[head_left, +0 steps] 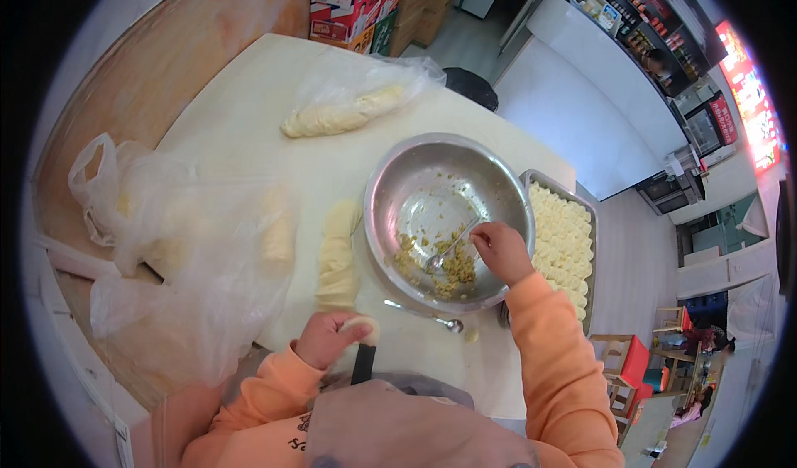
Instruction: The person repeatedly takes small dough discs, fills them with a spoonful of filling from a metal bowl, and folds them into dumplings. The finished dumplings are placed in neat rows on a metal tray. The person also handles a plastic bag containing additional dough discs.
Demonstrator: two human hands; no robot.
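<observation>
My right hand (500, 251) grips the handle of a metal spoon (449, 248) whose bowl rests in chopped filling (459, 269) on the near side of a large stainless steel bowl (406, 157). Close to my body, my left hand (330, 338) holds a small round dough wrapper (368, 327) between thumb and fingers. Beyond that hand lies a stack of dough wrappers (338, 262), leaning in an overlapping row left of the bowl. A second metal spoon (429, 317) lies on the table in front of the bowl, beside a small scrap of dough (472, 335).
A metal tray (593, 219) packed with filled dumplings (559, 244) stands right of the bowl. Clear plastic bags (205, 281) with dough wrappers cover the table's left side. Another bagged roll of wrappers (339, 116) lies at the back. Cartons (355, 7) and a white counter (579, 107) stand beyond the table.
</observation>
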